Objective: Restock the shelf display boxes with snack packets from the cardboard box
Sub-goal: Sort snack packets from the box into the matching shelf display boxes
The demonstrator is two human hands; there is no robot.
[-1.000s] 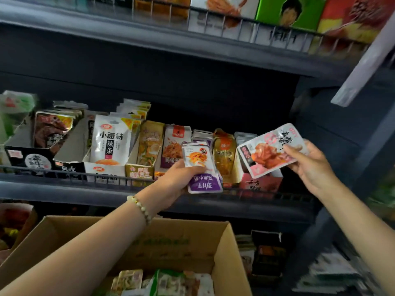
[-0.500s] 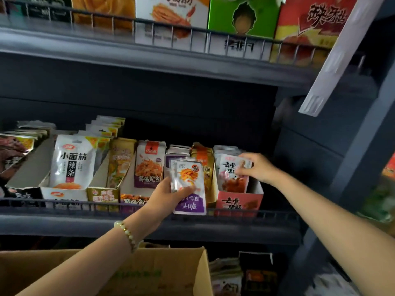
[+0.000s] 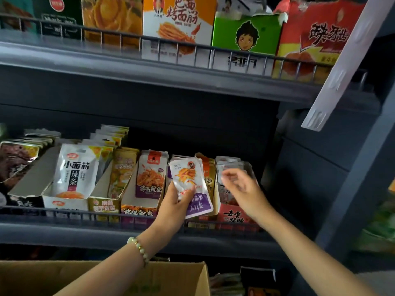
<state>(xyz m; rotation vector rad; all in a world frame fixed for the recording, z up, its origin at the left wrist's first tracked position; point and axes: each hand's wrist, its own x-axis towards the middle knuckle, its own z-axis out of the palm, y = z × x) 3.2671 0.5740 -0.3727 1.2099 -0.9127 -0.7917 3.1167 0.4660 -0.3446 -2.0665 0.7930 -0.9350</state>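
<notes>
At the shelf (image 3: pixel 85 233), left hand (image 3: pixel 174 207) grips purple packet (image 3: pixel 190 182).

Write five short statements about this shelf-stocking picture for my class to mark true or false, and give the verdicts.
1. The left hand grips purple-and-white packets. True.
2. The right hand grips a packet too. False: it holds nothing, its fingers loose, in front of the pink box.
3. A bracelet is on the left wrist. True.
4. A green box stands on the upper shelf. True.
5. The cardboard box stands on that shelf. False: it is below the lower shelf.
</notes>
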